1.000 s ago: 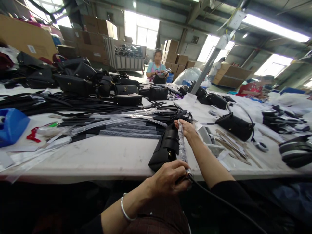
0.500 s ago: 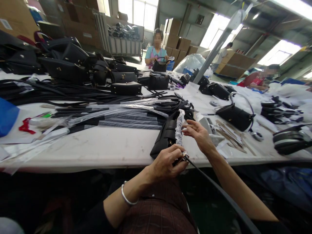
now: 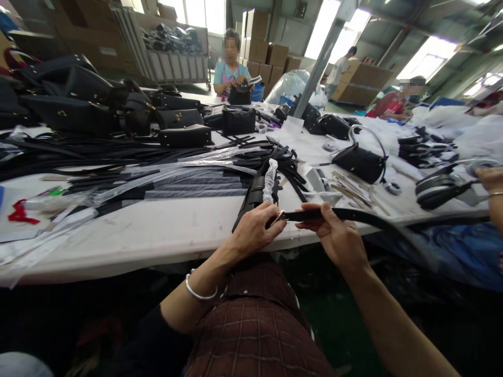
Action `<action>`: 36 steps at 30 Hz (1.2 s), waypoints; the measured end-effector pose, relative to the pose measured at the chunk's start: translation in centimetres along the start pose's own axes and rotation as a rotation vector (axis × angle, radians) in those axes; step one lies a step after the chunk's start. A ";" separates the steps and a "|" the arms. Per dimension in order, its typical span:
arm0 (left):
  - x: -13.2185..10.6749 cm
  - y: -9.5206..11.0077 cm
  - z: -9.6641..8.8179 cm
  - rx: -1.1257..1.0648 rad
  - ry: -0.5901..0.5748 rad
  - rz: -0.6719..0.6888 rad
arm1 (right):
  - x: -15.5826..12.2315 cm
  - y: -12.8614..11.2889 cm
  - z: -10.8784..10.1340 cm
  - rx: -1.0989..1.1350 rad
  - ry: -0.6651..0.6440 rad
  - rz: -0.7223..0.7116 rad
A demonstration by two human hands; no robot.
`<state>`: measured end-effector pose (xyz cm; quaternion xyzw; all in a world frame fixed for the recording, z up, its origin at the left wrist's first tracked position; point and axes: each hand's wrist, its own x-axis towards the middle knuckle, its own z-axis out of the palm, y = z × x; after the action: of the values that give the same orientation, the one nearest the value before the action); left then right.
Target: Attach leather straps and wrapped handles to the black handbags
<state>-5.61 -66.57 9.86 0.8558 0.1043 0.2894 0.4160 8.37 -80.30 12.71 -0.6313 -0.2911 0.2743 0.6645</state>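
Observation:
A black handbag [image 3: 250, 196] stands at the table's front edge, with a crumpled white wrapping [image 3: 270, 180] along its top. My left hand [image 3: 257, 226] is closed at the bag's near end, pinching the end of a black strap [image 3: 373, 217] by a gold-coloured metal fitting [image 3: 278, 217]. Whether that fitting is joined to the bag is hidden by my fingers. To the right, my right hand [image 3: 341, 238] grips the same strap between thumb and fingers. From there the strap runs on in a curve past the table edge, blurred at its far part.
Black straps [image 3: 188, 180], some in clear plastic, lie behind the bag. Finished-looking handbags [image 3: 78, 112] are heaped at back left. A handbag with a wrapped handle [image 3: 359, 162] stands to the right. Another person's hand [image 3: 491, 180] reaches in at the right edge. A co-worker [image 3: 232, 73] sits opposite.
My right hand has come down from beside the white wrapping and taken hold of the strap, which is now raised sideways. Another person's hand has appeared at the right.

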 end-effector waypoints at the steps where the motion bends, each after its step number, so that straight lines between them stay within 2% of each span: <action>1: 0.1 -0.2 -0.3 -0.005 -0.001 -0.001 | 0.5 0.2 -0.2 0.120 -0.001 0.061; 3: 0.4 -0.5 -0.7 -0.023 -0.004 0.008 | 1.1 0.4 -0.6 0.274 -0.009 0.139; 6: 1.0 -0.7 -1.3 -0.029 -0.024 0.020 | 1.3 0.4 -1.4 0.368 -0.006 0.180; 11: 2.2 -1.3 -1.6 -0.028 -0.069 0.019 | 1.4 0.2 -2.6 0.401 0.022 0.191; 16: 3.1 -2.0 -2.1 -0.041 -0.061 0.014 | 1.9 0.3 -3.3 0.430 0.070 0.191; 21: 3.4 -2.1 -2.3 -0.032 -0.052 -0.020 | 2.5 0.7 -3.7 0.445 0.059 0.163; 25: 3.2 -2.0 -1.8 -0.012 -0.037 -0.013 | 2.5 1.6 -3.1 0.392 0.014 0.116; 29: 3.0 -2.0 -1.4 0.000 -0.061 0.008 | 2.4 2.6 -1.1 0.315 -0.072 0.134; 32: 3.2 -2.1 -1.5 -0.004 -0.047 0.002 | 2.8 2.8 -0.1 0.316 -0.036 0.106; 36: 4.0 -2.7 -1.9 -0.002 -0.023 -0.003 | 3.7 2.5 -0.1 0.381 0.008 0.109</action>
<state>-3.30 -61.94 10.40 0.8584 0.1007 0.2790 0.4185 10.98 -77.57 10.32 -0.5098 -0.1967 0.3576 0.7573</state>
